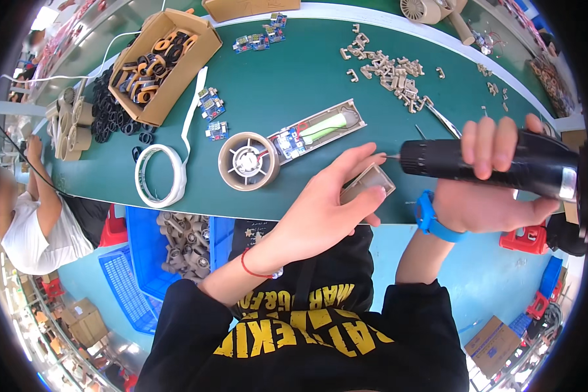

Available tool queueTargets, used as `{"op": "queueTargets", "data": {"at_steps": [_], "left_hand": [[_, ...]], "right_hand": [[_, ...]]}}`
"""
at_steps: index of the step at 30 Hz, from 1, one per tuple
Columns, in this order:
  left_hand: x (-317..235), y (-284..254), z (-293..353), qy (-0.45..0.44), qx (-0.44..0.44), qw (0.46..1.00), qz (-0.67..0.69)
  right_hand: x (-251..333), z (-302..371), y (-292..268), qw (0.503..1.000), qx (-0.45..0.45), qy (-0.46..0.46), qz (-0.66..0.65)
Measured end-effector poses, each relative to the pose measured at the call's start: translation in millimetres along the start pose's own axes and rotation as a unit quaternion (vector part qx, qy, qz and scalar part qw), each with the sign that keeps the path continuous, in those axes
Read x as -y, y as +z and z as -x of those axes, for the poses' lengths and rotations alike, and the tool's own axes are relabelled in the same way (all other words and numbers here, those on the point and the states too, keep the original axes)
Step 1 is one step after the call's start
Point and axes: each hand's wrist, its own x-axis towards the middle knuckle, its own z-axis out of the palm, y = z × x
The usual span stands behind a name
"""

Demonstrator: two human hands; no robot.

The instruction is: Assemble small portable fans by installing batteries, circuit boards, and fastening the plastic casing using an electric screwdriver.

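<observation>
My left hand [323,206] is closed around a small beige plastic housing piece [370,185] at the table's near edge, thumb on one side and fingers on the other. In my right hand [487,170] is a black electric screwdriver [444,159], held level and pointing left. Its bit ends beside my left index fingertip; whether a screw sits on it is too small to tell. Left of my hands lies an opened handheld fan with a round beige head [249,161]. Its open handle [353,112] shows a blue circuit board [289,143] and a green-wrapped battery [325,127].
Small beige clips [395,75] are scattered at the back, near tweezers [444,119]. White tape [159,176], several blue boards [210,103] and a cardboard box [170,78] of black and orange rings are left. A blue crate [144,255] of beige parts stands below; a person [39,222] sits far left.
</observation>
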Motion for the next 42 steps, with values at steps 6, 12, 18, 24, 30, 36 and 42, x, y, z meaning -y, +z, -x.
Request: {"op": "queueTargets", "data": {"at_steps": [6,12,18,24,30,36,42], "left_hand": [[2,-1,6,0.037,0.026,0.998,-0.043],[-7,-13,33,0.143,-0.024,0.934,-0.326],[-9,-18,24,0.218,0.005,0.843,-0.491],[-3,-11,8,0.218,0.005,0.736,-0.641],[-4,-14,24,0.316,-0.069,0.714,-0.621],[-33,-56,55,0.306,-0.234,0.701,-0.601],[-14,-77,38,0.248,-0.238,0.797,-0.497]], "right_hand": [[62,-35,-25,0.996,0.054,0.064,0.023],[119,-65,-48,0.876,-0.059,0.114,0.464],[137,-85,-152,0.558,-0.055,0.097,0.822],[116,-73,-118,0.494,-0.075,0.099,0.86],[41,-16,-13,0.595,0.245,0.072,0.762],[1,-8,14,0.572,0.414,0.14,0.694],[-8,19,25,0.541,0.46,0.16,0.686]]}}
